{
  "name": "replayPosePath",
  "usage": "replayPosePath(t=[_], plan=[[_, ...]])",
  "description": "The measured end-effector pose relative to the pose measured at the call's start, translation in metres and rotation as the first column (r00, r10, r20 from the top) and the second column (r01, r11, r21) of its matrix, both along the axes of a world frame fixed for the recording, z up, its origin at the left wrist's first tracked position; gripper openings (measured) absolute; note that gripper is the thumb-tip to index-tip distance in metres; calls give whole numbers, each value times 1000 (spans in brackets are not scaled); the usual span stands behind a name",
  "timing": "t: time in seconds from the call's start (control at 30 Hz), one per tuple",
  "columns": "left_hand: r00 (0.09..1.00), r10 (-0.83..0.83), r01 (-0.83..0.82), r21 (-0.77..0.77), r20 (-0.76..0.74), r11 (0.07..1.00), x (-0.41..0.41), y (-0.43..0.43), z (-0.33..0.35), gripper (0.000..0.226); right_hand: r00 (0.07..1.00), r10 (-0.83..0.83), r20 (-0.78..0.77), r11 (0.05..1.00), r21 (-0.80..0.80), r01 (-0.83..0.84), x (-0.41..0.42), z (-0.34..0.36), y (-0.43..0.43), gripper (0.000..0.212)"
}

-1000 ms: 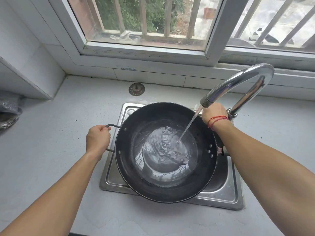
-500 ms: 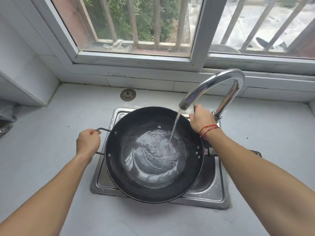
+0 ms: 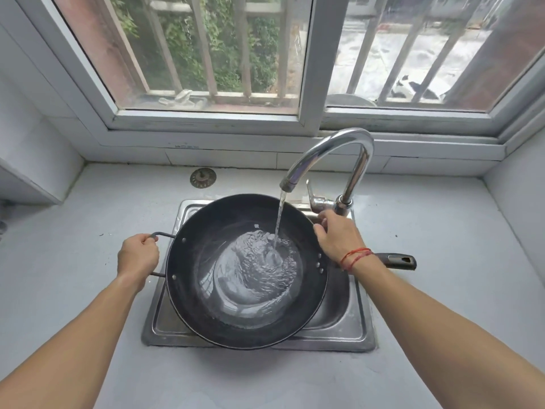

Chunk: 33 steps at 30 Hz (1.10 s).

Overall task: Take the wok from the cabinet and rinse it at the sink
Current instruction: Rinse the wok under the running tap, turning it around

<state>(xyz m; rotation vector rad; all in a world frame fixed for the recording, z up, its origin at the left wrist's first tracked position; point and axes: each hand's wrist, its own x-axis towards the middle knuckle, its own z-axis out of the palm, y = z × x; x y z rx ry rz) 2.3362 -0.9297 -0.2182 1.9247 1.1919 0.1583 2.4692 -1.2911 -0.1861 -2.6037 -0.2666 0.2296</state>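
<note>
A black wok [image 3: 194, 290] sits over the steel sink [image 3: 364, 329], nearly covering it. Water runs from the chrome faucet [image 3: 333, 143] into the wok and pools rippling in its bottom. My left hand [image 3: 137, 255] is closed around the wok's wire loop handle [image 3: 163, 234] on the left side. My right hand [image 3: 339, 237] is at the wok's right rim, just below the faucet lever [image 3: 318, 199], fingers loosely spread and holding nothing. The wok's long black handle [image 3: 398, 261] points right, passing under my right wrist.
A round metal sink strainer [image 3: 203, 178] lies on the grey counter [image 3: 88, 231] behind the sink. A barred window [image 3: 309, 84] runs along the back wall. A white wall block [image 3: 35, 172] juts in at the left.
My right hand has come off the faucet lever and dropped to the wok's right rim. The view has pulled back and shifted right. The water keeps running and my left hand keeps its grip.
</note>
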Motion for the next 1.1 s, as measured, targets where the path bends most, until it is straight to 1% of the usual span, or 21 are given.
replayPosePath(t=[0.17, 0.23, 0.33, 0.4, 0.47, 0.5, 0.57, 0.63, 0.67, 0.73, 0.83, 1.0, 1.1], plan=[[999, -39, 39, -53, 10, 998, 1, 10, -6, 32, 986, -158, -43, 986, -56, 156, -28, -5, -18, 21], [999, -53, 54, -63, 12, 997, 1, 14, -9, 30, 969, -238, -73, 970, -59, 234, -37, -7, -25, 27], [998, -52, 56, -104, 40, 993, 0, 18, -11, 28, 942, -314, -122, 947, -114, 301, -52, -10, -35, 46], [997, -45, 55, -145, 69, 988, -1, 16, -8, 27, 900, -384, -206, 923, -106, 370, -57, -18, -46, 55], [996, -32, 47, -190, 80, 981, -1, 15, -5, 26, 823, -454, -342, 885, -64, 461, -60, -28, -54, 57], [996, -23, 41, -209, 84, 977, -1, 15, -4, 24, 778, -477, -409, 855, -13, 518, -61, -34, -58, 55], [995, -7, 31, -242, 99, 970, -3, 13, -2, 23, 691, -493, -529, 741, 161, 652, -60, -41, -60, 45], [993, 7, 25, -267, 117, 963, -4, 12, 0, 22, 620, -480, -621, 579, 307, 756, -58, -45, -59, 30], [992, 14, 22, -279, 126, 960, -5, 11, 1, 22, 583, -472, -661, 492, 351, 796, -56, -46, -58, 26], [990, 29, 15, -299, 141, 954, -6, 10, 3, 22, 513, -444, -735, 338, 393, 855, -51, -51, -57, 24], [987, 48, 4, -321, 156, 947, -6, 11, 3, 22, 460, -413, -786, 153, 438, 886, -45, -55, -53, 21], [985, 53, 4, -327, 166, 945, -5, 12, -1, 23, 412, -384, -826, -40, 460, 887, -39, -58, -49, 27], [981, 64, -1, -324, 183, 946, -4, 10, -1, 25, 391, -360, -847, -111, 455, 884, -37, -58, -48, 31]])
